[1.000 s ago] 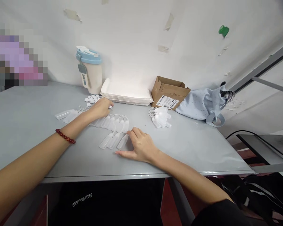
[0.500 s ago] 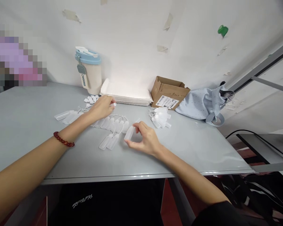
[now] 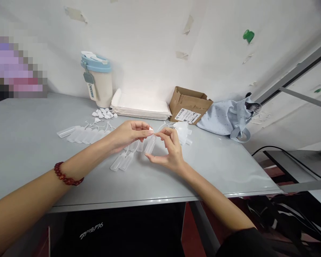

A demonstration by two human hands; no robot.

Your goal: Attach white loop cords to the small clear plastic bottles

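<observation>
My right hand (image 3: 168,150) holds a small clear plastic bottle (image 3: 150,144) tilted above the grey table (image 3: 29,142). My left hand (image 3: 128,134) pinches a small white cap (image 3: 151,130) at the bottle's top end, fingertips meeting those of the right hand. Two more clear bottles (image 3: 121,161) lie on the table just below the hands. A row of similar bottles (image 3: 81,135) lies to the left. A pile of white caps (image 3: 103,113) sits by the tumbler.
A beige tumbler with a blue lid (image 3: 96,83) stands at the back, beside a stack of white sheets (image 3: 140,107), a cardboard box (image 3: 189,105) and a light blue cloth bag (image 3: 227,117). Another heap of clear bottles (image 3: 184,131) lies right of the hands.
My right hand lifted a bottle off the table. My left hand came back from the cap pile with a cap and met the bottle's top.
</observation>
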